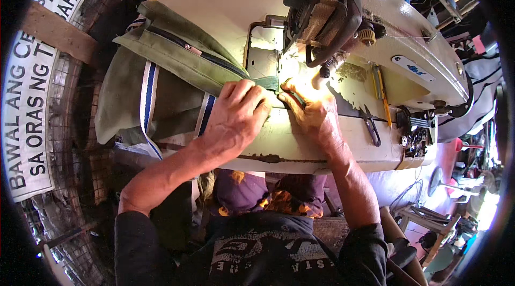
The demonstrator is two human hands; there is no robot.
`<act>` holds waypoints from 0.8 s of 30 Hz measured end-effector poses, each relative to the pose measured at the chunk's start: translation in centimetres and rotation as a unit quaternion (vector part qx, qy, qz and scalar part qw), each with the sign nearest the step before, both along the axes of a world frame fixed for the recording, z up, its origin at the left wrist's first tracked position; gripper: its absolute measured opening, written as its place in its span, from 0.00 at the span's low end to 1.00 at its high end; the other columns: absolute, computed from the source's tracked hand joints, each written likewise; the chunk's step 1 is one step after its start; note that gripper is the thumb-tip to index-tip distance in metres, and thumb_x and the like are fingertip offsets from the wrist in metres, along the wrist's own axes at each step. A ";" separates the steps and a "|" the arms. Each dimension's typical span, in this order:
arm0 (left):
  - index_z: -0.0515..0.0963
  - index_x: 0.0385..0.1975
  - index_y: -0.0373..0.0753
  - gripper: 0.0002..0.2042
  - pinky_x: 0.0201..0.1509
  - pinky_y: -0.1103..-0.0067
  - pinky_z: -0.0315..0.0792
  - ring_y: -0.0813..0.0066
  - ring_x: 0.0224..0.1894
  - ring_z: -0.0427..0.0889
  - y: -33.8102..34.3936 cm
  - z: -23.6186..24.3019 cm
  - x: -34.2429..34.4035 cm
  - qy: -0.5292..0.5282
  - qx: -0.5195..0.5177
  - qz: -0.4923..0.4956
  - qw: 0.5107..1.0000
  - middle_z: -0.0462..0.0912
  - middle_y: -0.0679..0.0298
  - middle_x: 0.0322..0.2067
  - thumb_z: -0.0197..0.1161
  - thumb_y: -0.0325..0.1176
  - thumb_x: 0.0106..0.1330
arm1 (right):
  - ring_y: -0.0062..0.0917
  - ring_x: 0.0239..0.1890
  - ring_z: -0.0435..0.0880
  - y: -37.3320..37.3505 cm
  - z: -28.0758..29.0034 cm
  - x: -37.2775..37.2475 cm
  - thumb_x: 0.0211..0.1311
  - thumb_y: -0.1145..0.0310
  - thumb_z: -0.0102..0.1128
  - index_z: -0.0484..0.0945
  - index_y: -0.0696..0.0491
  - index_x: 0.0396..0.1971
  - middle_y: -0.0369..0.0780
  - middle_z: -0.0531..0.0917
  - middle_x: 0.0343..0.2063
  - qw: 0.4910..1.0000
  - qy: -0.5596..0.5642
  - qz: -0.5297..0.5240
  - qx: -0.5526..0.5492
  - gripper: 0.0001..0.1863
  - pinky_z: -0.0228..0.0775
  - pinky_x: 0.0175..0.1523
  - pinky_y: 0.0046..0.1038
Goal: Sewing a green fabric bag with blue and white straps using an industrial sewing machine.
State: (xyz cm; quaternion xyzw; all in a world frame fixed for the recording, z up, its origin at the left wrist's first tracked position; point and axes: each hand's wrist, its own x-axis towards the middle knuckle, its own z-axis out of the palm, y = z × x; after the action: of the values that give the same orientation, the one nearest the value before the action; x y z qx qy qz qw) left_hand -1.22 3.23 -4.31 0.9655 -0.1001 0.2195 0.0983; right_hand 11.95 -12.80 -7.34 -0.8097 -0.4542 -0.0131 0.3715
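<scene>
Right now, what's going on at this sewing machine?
Someone is handling an olive-green fabric piece with a zipper. Their left hand grips it beside a short green strap, and their right hand is at the strap's other end, in the glare near the needle area of the sewing machine. Most of the fabric lies to the left; scissors lie to the right.
</scene>
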 end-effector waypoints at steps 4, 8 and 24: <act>0.79 0.44 0.36 0.15 0.52 0.65 0.66 0.61 0.48 0.73 -2.0 -0.2 -0.6 0.047 0.029 0.123 0.991 0.75 0.59 0.43 0.66 0.32 0.58 | 0.41 0.34 0.81 -0.3 -0.2 0.7 0.60 0.63 0.67 0.85 0.51 0.39 0.44 0.82 0.31 0.999 0.014 0.032 0.016 0.10 0.74 0.40 0.39; 0.77 0.45 0.34 0.18 0.52 0.65 0.65 0.60 0.50 0.70 -3.3 -0.4 0.0 0.073 0.030 0.158 0.984 0.72 0.56 0.44 0.63 0.40 0.61 | 0.41 0.37 0.81 -0.4 0.3 1.2 0.60 0.64 0.67 0.85 0.51 0.39 0.44 0.83 0.31 0.998 -0.009 0.058 0.020 0.10 0.74 0.43 0.38; 0.79 0.42 0.37 0.20 0.54 0.65 0.65 0.60 0.49 0.70 -1.8 0.3 0.6 0.086 0.126 0.057 0.987 0.74 0.57 0.45 0.62 0.49 0.63 | 0.40 0.43 0.84 -0.9 0.5 3.7 0.60 0.70 0.67 0.82 0.56 0.44 0.47 0.84 0.41 0.993 -0.034 0.110 0.002 0.12 0.76 0.50 0.35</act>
State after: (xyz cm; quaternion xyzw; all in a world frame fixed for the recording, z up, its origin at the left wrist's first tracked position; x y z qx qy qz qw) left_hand -0.57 1.40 -4.02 0.9896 -0.0630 0.1264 -0.0286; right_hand 15.63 -13.69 -6.83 -0.7530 -0.5530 -0.0004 0.3565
